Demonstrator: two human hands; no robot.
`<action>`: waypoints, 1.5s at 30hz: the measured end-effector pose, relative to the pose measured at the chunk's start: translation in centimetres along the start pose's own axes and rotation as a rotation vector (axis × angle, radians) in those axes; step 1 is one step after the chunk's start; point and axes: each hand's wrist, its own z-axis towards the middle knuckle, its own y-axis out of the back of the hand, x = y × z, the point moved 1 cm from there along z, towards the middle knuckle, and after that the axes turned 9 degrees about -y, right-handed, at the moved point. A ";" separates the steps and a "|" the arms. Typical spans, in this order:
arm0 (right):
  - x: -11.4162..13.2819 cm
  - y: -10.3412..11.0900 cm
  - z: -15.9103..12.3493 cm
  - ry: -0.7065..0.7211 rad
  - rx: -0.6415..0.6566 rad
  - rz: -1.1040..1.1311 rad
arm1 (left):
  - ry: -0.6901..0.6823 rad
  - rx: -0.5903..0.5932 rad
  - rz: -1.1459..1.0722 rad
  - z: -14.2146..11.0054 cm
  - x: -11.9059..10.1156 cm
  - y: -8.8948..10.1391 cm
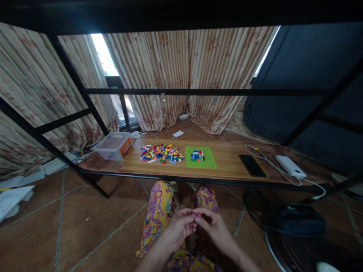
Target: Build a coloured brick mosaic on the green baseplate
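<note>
Above my lap, both hands meet at the fingertips around a small pink building brick (196,215). My left hand (180,225) pinches it from the left, its lower fingers curled. From the right, the thumb and forefinger of my right hand (212,224) close on the same piece. The fingers cover most of it. Beyond my knees, a green baseplate (210,155) lies on the wooden board, bearing a low block of bricks (197,155) in blue, white, red and green. Left of the plate spreads a pile of loose mixed-colour bricks (163,152).
A clear plastic box (110,145) stands at the wooden board's (227,162) left end. To the right lie a black phone (252,165) and a white power bank (289,166) with a cable. A black metal bar (181,176) runs along the board's near edge.
</note>
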 end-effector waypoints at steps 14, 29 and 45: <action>-1.4 0.9 0.9 -0.061 0.079 -0.038 | 0.041 -0.058 -0.054 1.0 1.2 0.5; 2.0 8.0 13.5 0.197 -0.310 -0.349 | -0.169 -0.055 0.345 13.8 -5.9 -4.0; -0.2 12.3 25.0 0.292 -0.356 -0.754 | -0.430 0.158 1.216 24.5 -9.1 -3.7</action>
